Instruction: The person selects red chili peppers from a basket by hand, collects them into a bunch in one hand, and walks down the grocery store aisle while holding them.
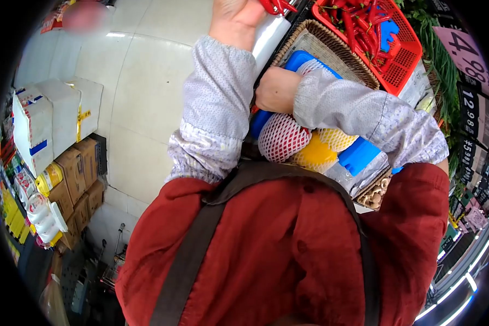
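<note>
My left hand [236, 19] is at the top edge, partly cut off by the frame, with red chili peppers [277, 6] at its fingers. Its fingertips are out of view. Lower and to the right, my right hand [277, 90] is closed at the rim of a blue tray [259, 123]; what its fingers hold, if anything, is hidden. Just below that hand lies a red bell pepper in a white foam net [283, 138]. Beside it sits a yellow bell pepper [315, 154]. A red plastic basket [409, 68] of red chilies stands at the upper right.
A wicker basket [372, 80] adjoins the blue tray. Mushrooms [372, 194] lie near my right elbow. Green leafy vegetables [443, 76] and price signs [464, 51] line the right. Across the tiled floor [146, 92], a white foam box [54, 117] rests near cardboard boxes [73, 171].
</note>
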A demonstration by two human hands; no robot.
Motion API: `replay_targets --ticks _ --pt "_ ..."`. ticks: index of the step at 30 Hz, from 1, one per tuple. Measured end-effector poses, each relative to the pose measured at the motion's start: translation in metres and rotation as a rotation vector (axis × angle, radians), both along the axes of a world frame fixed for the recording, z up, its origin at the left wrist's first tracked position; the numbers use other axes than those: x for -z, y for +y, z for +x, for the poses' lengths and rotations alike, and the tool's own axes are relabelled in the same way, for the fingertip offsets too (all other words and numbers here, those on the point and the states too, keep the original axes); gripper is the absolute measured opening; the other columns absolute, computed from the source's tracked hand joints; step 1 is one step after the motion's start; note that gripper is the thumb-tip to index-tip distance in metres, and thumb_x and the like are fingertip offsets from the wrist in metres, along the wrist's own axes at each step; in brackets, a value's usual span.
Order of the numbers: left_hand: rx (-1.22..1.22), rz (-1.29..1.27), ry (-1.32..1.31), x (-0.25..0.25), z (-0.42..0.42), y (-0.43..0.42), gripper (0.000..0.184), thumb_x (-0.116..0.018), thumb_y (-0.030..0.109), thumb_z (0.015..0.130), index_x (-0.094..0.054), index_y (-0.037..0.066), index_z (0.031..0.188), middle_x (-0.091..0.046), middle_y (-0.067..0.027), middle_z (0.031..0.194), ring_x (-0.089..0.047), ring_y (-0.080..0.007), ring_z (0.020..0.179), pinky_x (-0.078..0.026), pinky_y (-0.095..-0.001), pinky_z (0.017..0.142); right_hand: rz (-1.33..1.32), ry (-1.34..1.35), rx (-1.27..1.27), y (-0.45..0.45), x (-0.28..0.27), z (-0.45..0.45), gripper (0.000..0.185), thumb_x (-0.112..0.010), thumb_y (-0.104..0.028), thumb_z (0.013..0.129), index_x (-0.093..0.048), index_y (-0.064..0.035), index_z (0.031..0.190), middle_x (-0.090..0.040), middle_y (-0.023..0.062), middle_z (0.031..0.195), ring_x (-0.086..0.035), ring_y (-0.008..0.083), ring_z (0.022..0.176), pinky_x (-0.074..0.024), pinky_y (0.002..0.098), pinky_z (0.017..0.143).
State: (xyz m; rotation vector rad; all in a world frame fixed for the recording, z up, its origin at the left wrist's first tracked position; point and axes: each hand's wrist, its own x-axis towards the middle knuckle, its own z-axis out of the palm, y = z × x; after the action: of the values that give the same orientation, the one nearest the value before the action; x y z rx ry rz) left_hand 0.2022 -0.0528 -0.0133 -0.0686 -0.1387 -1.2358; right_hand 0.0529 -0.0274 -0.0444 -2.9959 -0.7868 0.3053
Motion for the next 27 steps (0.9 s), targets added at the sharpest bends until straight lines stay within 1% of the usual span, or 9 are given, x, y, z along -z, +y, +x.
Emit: replay_targets --ticks 8,10,11,16,20,24,25,26,27 --pt "0.033 -0.018 0.025 0.001 -0.001 0.000 0.034 -0.060 0.024 0.084 -0.053 0.007 0.113 -0.057 -0.0077 0.110 -0.054 -0.0214 0.101 -0.044 -0.0381 0.090 -0.056 -0.002 -0.039 0.011 0.004 -0.005 0.011 -0.057 -0.015 0.064 -0.063 -0.0127 0.054 -0.061 0.0018 0.057 -0.061 0.0190 0.058 -0.0474 0.0317 0.051" --pt "0.039 -0.024 0.028 0.001 0.000 0.001 0.033 -0.060 0.023 0.084 -0.053 0.007 0.113 -0.058 -0.0076 0.109 -0.055 -0.0214 0.100 -0.045 -0.0380 0.089 -0.056 0.039 0.080 0.018 0.004 -0.010 0.012 -0.057 -0.016 0.064 -0.062 -0.0129 0.054 -0.061 0.0014 0.056 -0.060 0.0192 0.056 -0.0456 0.0312 0.051" --pt "0.044 -0.024 0.033 0.002 -0.001 0.002 0.033 -0.060 0.023 0.084 -0.053 0.007 0.112 -0.058 -0.0076 0.109 -0.055 -0.0214 0.100 -0.045 -0.0380 0.089 -0.069 0.056 0.107 0.021 0.002 -0.013 0.013 -0.056 -0.018 0.065 -0.062 -0.0142 0.054 -0.060 0.0005 0.055 -0.058 0.0185 0.056 -0.0438 0.0315 0.055" --pt "0.077 -0.036 0.042 0.010 0.002 -0.004 0.032 -0.061 0.022 0.084 -0.054 0.007 0.111 -0.059 -0.0074 0.107 -0.056 -0.0214 0.098 -0.046 -0.0377 0.088 -0.073 0.036 0.182 0.036 0.007 -0.013 0.013 -0.057 -0.019 0.065 -0.061 -0.0173 0.052 -0.061 -0.0019 0.056 -0.060 0.0165 0.057 -0.0423 0.0311 0.054" --pt "0.077 -0.047 0.049 0.017 0.004 -0.012 0.031 -0.062 0.022 0.083 -0.054 0.007 0.110 -0.060 -0.0072 0.105 -0.057 -0.0215 0.096 -0.047 -0.0375 0.087 -0.018 -0.082 0.094 0.030 0.038 -0.018 0.011 -0.059 -0.014 0.061 -0.060 -0.0153 0.050 -0.059 0.0003 0.053 -0.060 0.0170 0.051 -0.0435 0.0306 0.045" --pt "0.051 -0.048 0.048 0.013 0.003 -0.010 0.031 -0.063 0.022 0.082 -0.056 0.007 0.108 -0.061 -0.0075 0.103 -0.058 -0.0214 0.094 -0.048 -0.0376 0.085 0.086 -0.249 0.052 0.029 0.039 -0.011 0.009 -0.059 -0.015 0.058 -0.057 -0.0117 0.050 -0.056 0.0019 0.052 -0.057 0.0180 0.050 -0.0460 0.0304 0.051" --pt "-0.119 0.023 0.043 0.005 0.001 -0.003 0.023 -0.064 0.011 0.079 -0.057 0.004 0.100 -0.062 -0.0110 0.097 -0.061 -0.0256 0.089 -0.051 -0.0436 0.081 0.092 -0.253 0.035 0.030 0.036 -0.009 0.009 -0.059 -0.015 0.058 -0.057 -0.0117 0.050 -0.056 0.0019 0.052 -0.057 0.0180 0.050 -0.0460 0.0304 0.051" --pt "-0.107 0.054 0.088 0.001 0.002 -0.001 0.015 -0.064 0.007 0.077 -0.059 0.004 0.091 -0.064 -0.0102 0.087 -0.063 -0.0258 0.079 -0.053 -0.0448 0.076 0.012 0.101 0.102 0.031 0.033 -0.009 0.010 -0.053 -0.013 0.068 -0.060 -0.0075 0.072 -0.059 0.0060 0.078 -0.057 0.0189 0.074 -0.0455 0.0305 0.068" --pt "-0.114 0.070 0.084 0.002 0.002 0.000 0.016 -0.064 0.008 0.077 -0.059 0.004 0.092 -0.064 -0.0105 0.088 -0.063 -0.0258 0.081 -0.052 -0.0450 0.076 -0.076 0.456 0.170 0.032 0.031 -0.009 0.024 -0.046 -0.011 0.078 -0.063 -0.0034 0.093 -0.062 0.0102 0.104 -0.057 0.0197 0.098 -0.0450 0.0307 0.084"
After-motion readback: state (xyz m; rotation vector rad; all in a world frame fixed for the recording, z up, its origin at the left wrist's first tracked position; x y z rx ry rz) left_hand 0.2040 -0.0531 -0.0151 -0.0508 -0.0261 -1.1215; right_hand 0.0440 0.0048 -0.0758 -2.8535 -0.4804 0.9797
